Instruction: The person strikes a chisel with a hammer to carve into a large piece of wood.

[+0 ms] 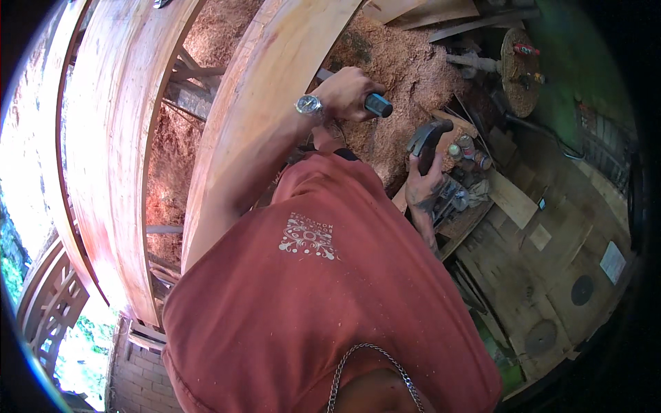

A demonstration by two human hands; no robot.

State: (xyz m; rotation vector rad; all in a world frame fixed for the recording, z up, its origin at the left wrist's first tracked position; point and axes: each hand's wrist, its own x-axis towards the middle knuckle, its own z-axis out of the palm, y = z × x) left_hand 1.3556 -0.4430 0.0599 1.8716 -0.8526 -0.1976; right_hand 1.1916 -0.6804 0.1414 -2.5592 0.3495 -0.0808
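Note:
My left hand, with a metal watch on its wrist, is closed around a chisel. The blue and black handle end sticks out of my fist, while a bit of the blade shows on the far side, close to the edge of a long wooden plank. Whether the blade touches the wood I cannot tell. Lower to the right, my right hand grips a hammer with a dark head, held up and apart from the chisel. Most of the hammer's handle is hidden.
Wood shavings cover the floor ahead. More long planks lie to the left on supports. At right are several jars, a round wooden disc on a shaft and a wooden bench top with loose offcuts.

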